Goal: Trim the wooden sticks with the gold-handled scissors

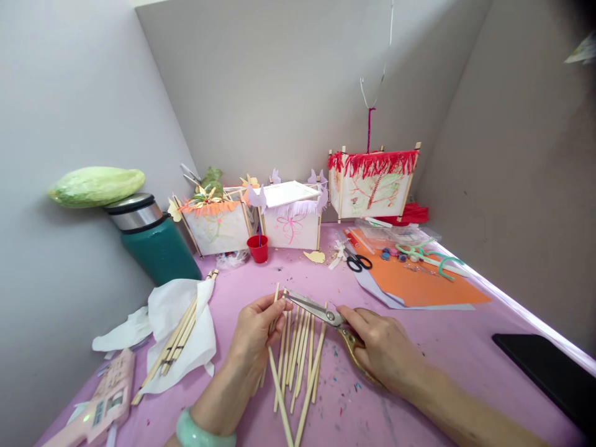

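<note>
My left hand (255, 329) is closed around a thin wooden stick (277, 290), whose tip pokes up above the fingers. In my right hand (386, 344) are scissors (310, 304) with gold-coloured handles. Their blades point left, and the tips reach the fingertips of my left hand beside the stick. Whether the blades touch the stick cannot be made out. Below both hands, several loose wooden sticks (302, 347) lie fanned out on the pink-purple table (372, 410).
Paper lanterns (291, 226) on stick frames stand at the back; a red-fringed lantern (377, 186) hangs right. Left are a green bottle (156, 248) with a gourd (97, 186) on it, and a pink glue gun (109, 397). Black-handled scissors (358, 263) lie by orange paper (419, 285).
</note>
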{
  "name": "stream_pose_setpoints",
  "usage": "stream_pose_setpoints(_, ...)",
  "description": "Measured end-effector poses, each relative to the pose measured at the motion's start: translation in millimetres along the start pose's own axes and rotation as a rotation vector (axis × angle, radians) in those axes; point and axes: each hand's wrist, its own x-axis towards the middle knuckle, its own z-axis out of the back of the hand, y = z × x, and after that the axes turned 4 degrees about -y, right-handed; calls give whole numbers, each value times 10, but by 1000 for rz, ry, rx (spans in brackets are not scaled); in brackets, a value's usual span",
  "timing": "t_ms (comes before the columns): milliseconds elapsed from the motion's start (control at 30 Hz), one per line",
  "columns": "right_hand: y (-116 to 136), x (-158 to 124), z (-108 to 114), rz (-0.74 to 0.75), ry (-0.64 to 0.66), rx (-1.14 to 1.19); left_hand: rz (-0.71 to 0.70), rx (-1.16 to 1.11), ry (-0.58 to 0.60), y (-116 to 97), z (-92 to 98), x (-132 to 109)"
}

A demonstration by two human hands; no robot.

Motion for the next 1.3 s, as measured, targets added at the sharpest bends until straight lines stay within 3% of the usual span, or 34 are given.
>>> stream_pose_setpoints(367,-4,29,37,-84,49,66,42,-31,56,-7,-37,-36)
stream_pose_setpoints(600,3,11,56,-52,42,25,27,-118,41,-19,-21,-6)
stream_pose_setpoints(900,14,3,69,-26,50,11,-9,-65,32,-5,-25,-34)
stream_pose_setpoints(1300,31,-2,23,13,-60,-62,-25,-61,34,-49,-40,-57)
